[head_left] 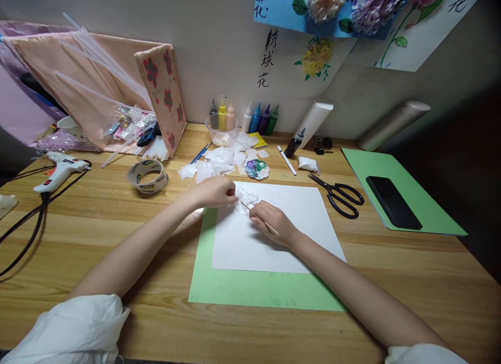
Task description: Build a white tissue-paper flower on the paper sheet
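Observation:
A white sheet (274, 239) lies on a green sheet (254, 288) in the middle of the wooden desk. Near the white sheet's far left corner sits a small cluster of crumpled white tissue pieces (247, 197). My left hand (214, 192) is closed, its fingers pinching the left side of that cluster. My right hand (272, 223) is closed around a thin wooden stick (270, 228), whose tip points into the tissue.
Loose tissue squares (219, 163), a paint palette (257, 169), a tape roll (147, 175) and dye bottles (258, 119) lie behind. Scissors (340, 194) rest on the right, near a phone (393, 202) on a green mat. A glue gun (58, 171) lies at the left.

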Available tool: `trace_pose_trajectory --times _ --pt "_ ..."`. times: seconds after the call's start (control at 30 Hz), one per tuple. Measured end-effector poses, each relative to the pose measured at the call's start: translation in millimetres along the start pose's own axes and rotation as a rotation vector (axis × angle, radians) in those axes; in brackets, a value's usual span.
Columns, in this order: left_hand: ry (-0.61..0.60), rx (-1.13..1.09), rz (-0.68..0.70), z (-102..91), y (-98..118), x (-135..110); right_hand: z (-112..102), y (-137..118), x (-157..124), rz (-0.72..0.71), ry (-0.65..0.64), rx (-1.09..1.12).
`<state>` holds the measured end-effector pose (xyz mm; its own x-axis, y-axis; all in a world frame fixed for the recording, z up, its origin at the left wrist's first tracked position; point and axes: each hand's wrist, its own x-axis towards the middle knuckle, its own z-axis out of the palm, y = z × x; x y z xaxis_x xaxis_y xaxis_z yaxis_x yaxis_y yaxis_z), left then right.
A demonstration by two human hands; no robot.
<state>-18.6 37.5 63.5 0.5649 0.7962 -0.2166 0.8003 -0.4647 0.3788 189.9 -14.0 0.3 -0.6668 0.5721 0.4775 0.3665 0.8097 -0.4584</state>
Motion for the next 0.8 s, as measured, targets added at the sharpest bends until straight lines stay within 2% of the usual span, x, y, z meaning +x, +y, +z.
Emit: trace_pose_trajectory --times 0.1,0.27,0.47,0.63,0.7,0.8 --pt "0.070 -0.065 -0.052 2.2 -15.6 7.7 -0.1 -0.5 0.9 0.033 0.020 0.012" --pt "0.185 -0.153 -0.164 17.3 -36.0 21.2 1.4 -4.5 4.0 0.092 0.015 -0.001" --pt "0.278 0.022 -0.213 31.8 -28.4 23.0 1.7 -14.2 26.0 0.290 0.026 -0.057" --pt "0.371 0.120 -0.256 44.5 -21.6 22.1 -2.6 -16.3 55.7 0.538 0.082 0.075" --pt "0.389 0.122 -0.243 47.6 -21.0 21.6 -3.7 -15.4 60.9 0.581 0.097 0.103" --pt "0.400 0.123 -0.241 49.9 -21.7 21.2 -2.8 -13.9 55.5 0.559 0.123 0.114"
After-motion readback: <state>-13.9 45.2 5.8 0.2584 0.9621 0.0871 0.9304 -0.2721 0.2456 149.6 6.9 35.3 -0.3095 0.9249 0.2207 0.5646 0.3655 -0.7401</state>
